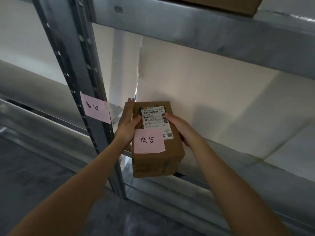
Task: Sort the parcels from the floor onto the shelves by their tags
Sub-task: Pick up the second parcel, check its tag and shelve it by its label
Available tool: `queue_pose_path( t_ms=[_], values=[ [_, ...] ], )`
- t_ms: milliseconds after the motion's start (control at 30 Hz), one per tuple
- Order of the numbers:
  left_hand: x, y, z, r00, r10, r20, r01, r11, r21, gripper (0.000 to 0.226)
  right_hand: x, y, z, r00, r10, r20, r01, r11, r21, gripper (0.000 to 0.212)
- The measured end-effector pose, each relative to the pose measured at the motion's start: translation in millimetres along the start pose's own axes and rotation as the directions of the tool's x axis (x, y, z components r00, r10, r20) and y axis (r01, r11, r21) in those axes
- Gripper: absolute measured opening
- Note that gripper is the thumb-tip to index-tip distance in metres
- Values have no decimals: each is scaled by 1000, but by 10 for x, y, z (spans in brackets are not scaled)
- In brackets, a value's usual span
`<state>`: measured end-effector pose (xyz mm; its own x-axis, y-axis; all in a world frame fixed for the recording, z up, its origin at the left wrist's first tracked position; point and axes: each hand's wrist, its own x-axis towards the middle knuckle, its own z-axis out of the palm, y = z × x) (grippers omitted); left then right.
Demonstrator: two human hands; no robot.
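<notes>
A brown cardboard box (157,150) is held between 2 bare hands at the front edge of a grey metal shelf (238,169). Its far part lies over the shelf board, and its near end juts out past the front rail; whether the bottom rests on the board or is just above it is hard to tell from this angle. The box is longer than it is wide, with plain sides and some faint dark print along the near face. On top sits a white shipping label (156,120) with barcodes, small lines of text and the code "P021". Below it, partly overlapping the label's lower edge, is a pink note (149,141) with 2 handwritten characters in black.

The left hand (127,123) lies flat along the box's left side, fingers stretched forward and the thumb hooked over the top edge beside the label. The right hand (180,129) clasps the right side, fingers curled round it and the thumb on the top, touching the label's right edge.

On the upright post (88,68) just left of the box hangs a second pink note (97,109) with the same 2 characters. Another shelf (204,29) runs above, with the underside of a cardboard box (238,5) on it.
</notes>
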<state>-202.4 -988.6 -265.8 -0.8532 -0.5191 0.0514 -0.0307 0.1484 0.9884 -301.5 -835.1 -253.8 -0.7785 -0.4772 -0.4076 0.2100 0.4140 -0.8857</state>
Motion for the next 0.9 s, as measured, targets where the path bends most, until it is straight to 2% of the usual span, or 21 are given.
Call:
queue_pose_path(
  t_ms=[67,100,167,233,300,333,367,400,500,600,733,800,900],
  values=[
    [61,22,-58,973,194,123,-227,899,374,50,-139,-86,24,988,-96,-118,73,980,-183,64],
    [100,0,-84,959,218,182,-279,841,464,47,-248,-135,43,965,-191,-182,125,937,-327,61],
    [117,-41,-112,960,177,216,-262,837,481,45,-576,-200,145,875,-439,-201,252,770,-586,47],
    [113,-69,-104,966,177,186,-247,844,476,50,-895,-156,351,818,-569,-83,349,607,-714,45],
    [80,-69,-68,965,189,183,-261,776,575,56,-1072,35,664,834,-552,17,331,474,-816,61],
    [60,-61,-58,966,186,177,-256,742,619,55,-1102,162,807,828,-560,35,286,368,-885,71],
    [45,-56,-55,968,183,171,-251,714,653,54,-1098,267,916,804,-594,23,232,278,-932,77],
    [14,-44,-67,968,189,168,-252,687,682,53,-1070,341,969,782,-624,1,193,241,-951,77],
    [-98,-42,-175,953,238,189,-299,615,730,48,-1019,409,879,703,-708,-65,191,276,-942,57],
    [-240,-67,-306,927,293,236,-368,584,724,50,-1026,489,651,687,-721,-86,172,276,-946,49],
    [-401,-129,-344,912,269,311,-405,457,792,60,-982,490,350,756,-634,-162,57,311,-949,54],
    [-441,-128,-334,908,248,337,-413,404,816,65,-909,458,243,796,-576,-187,-12,294,-956,55],
    [-467,-81,-282,919,197,343,-394,383,836,62,-815,422,188,835,-509,-208,-87,251,-964,58]
  ],
)
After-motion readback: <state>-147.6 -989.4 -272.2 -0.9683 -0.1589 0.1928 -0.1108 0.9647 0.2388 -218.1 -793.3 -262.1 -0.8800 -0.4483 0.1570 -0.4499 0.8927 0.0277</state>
